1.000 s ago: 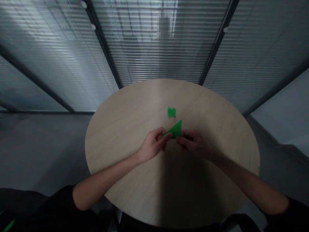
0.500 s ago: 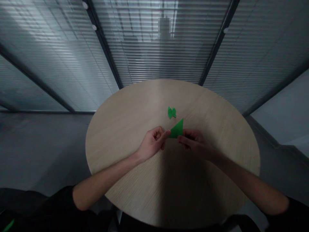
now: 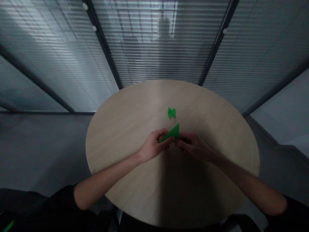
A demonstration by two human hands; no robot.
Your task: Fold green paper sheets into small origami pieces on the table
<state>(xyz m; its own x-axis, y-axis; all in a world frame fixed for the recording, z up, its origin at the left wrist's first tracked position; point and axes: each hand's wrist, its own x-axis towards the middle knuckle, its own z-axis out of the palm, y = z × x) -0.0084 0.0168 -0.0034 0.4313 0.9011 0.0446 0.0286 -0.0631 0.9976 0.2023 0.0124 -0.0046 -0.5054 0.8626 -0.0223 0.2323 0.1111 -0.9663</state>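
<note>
A green paper triangle (image 3: 173, 132) is held just above the middle of a round light-wood table (image 3: 125, 129). My left hand (image 3: 154, 145) pinches its lower left corner with fingers curled. My right hand (image 3: 191, 145) grips its lower right side, fingers closed. A small folded green paper figure (image 3: 171, 112) lies on the table a short way beyond the triangle, apart from both hands.
Glass walls with horizontal blinds and dark frames (image 3: 103, 48) stand behind the table. Grey floor (image 3: 36, 151) lies to the left, and a pale wall and step (image 3: 285, 129) to the right. The table's near edge is close to my body.
Both hands have drawn closer together and slightly nearer to me. The green triangle has tipped, its point now lower and further left. The small folded figure has not moved.
</note>
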